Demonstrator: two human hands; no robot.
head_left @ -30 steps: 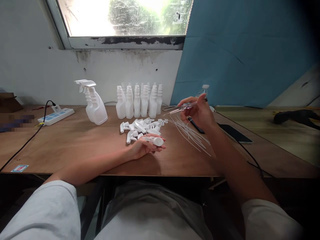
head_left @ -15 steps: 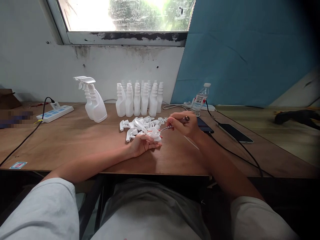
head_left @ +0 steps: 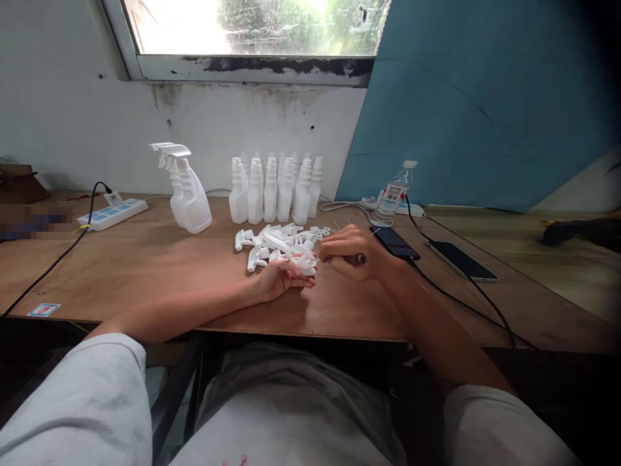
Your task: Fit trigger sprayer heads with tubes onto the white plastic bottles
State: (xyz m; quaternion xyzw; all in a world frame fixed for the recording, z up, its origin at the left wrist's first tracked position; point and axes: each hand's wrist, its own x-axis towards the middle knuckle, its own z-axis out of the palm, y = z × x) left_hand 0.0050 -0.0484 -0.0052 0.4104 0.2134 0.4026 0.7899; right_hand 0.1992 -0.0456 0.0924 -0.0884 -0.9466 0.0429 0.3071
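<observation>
Left hand [head_left: 279, 281] grasps a white plastic trigger-sprayer head [head_left: 306, 263] beside a pile of loose white plastic sprayer parts [head_left: 275, 241]; right hand [head_left: 352, 251] clenched round a slim dark-ended tool [head_left: 359, 259], tip unclear. Two white plastic bottles with triggers [head_left: 196, 206] look done; clustered triggerless white bottles [head_left: 270, 197] seem left. Brown wooden table's [head_left: 165, 272] front edge near left forearm; room leftward, toward white power strip [head_left: 112, 216].

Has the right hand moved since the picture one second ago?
Yes: judged against the clear bottle, which it partly covered then, the right hand has moved left and lower in view.
</observation>
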